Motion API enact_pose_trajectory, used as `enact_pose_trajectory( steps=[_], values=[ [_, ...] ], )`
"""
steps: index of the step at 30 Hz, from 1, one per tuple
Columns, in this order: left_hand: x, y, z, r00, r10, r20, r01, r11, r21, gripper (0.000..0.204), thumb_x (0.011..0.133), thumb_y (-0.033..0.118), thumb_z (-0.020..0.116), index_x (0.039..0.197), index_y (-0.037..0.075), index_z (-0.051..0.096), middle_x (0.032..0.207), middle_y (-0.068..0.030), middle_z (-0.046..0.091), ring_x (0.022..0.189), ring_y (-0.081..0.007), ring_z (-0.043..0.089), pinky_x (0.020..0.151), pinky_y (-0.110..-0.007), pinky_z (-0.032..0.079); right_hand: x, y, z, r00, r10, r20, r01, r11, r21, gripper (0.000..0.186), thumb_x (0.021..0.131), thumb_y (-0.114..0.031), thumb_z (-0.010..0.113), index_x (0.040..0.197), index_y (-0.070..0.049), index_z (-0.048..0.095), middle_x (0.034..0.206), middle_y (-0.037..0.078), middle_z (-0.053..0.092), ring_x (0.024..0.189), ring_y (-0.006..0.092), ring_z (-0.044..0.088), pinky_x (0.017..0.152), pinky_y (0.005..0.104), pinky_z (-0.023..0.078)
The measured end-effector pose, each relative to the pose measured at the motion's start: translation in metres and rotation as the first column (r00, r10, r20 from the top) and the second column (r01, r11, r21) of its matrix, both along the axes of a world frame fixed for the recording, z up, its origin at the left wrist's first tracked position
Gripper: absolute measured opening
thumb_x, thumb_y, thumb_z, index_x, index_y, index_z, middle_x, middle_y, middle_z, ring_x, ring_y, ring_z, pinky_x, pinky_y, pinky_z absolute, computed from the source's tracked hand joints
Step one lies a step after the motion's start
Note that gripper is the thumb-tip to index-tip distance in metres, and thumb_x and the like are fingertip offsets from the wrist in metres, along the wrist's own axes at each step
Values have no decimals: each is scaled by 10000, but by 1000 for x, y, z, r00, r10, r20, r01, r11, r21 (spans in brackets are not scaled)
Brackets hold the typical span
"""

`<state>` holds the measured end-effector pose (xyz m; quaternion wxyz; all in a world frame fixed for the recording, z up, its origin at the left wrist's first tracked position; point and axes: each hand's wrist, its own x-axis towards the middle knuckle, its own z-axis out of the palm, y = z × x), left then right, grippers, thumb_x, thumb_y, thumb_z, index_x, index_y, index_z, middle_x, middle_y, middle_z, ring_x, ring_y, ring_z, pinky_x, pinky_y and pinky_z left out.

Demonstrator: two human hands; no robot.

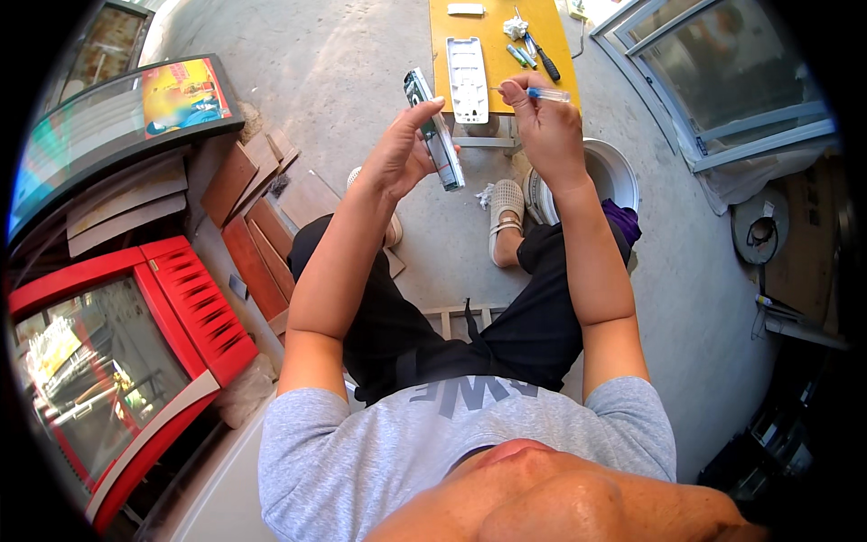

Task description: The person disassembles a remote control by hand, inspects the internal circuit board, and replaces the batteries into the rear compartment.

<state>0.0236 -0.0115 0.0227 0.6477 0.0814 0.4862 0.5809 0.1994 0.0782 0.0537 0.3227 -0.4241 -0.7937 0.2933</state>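
My left hand grips a long, thin remote control half, its edge tilted toward me, thumb along its upper side. Dark and pale parts show on it; details are too small to tell. In my right hand, closed in a pinch, is a slim pen-like tool with a clear blue handle; its thin end points left toward the table. Between the hands, a white plastic remote shell lies at the near edge of the yellow table, its hollow inside facing up.
On the table are two green batteries, a dark-handled screwdriver, crumpled tissue and a small white cover. A white bucket stands by my right leg. Wooden boards and a red cabinet are at left.
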Motion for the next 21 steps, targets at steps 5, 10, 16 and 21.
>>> enact_pose_trajectory(
  steps=[5, 10, 16, 21],
  values=[
    [-3, -1, 12, 987, -31, 159, 20, 997, 70, 406, 904, 383, 603, 1134, 77, 468, 885, -71, 580, 825, -199, 630, 845, -493, 557, -3, -1, -26, 997, 63, -51, -67, 995, -77, 359, 1004, -356, 533, 998, -15, 645, 762, 94, 711, 697, 226, 708, 640, 324, 540],
    [-3, 0, 11, 991, -10, 135, 0, 997, 73, 422, 908, 392, 595, 1150, 77, 453, 894, -77, 582, 827, -201, 631, 851, -502, 559, -15, -11, -23, 929, -37, -368, -98, 934, -344, 377, 1011, -380, 514, 999, -34, 663, 821, 120, 701, 704, 245, 693, 652, 363, 526],
    [-2, -2, 9, 999, 14, 45, -16, 999, 48, 366, 900, 387, 631, 1080, 97, 499, 872, -57, 580, 770, -179, 632, 795, -473, 582, -7, -7, -7, 967, 166, -195, -210, 949, -235, 443, 1042, -391, 437, 986, -21, 673, 970, 68, 690, 906, 116, 639, 862, 275, 515],
    [0, 0, 2, 1000, 25, 13, -25, 999, 41, 362, 890, 382, 657, 1066, 104, 506, 854, -42, 587, 743, -173, 633, 777, -455, 586, -17, -17, -14, 838, 188, -512, -384, 870, -310, 265, 1020, -220, 522, 1055, 16, 637, 961, 77, 696, 903, 137, 670, 826, 266, 533]
  ],
)
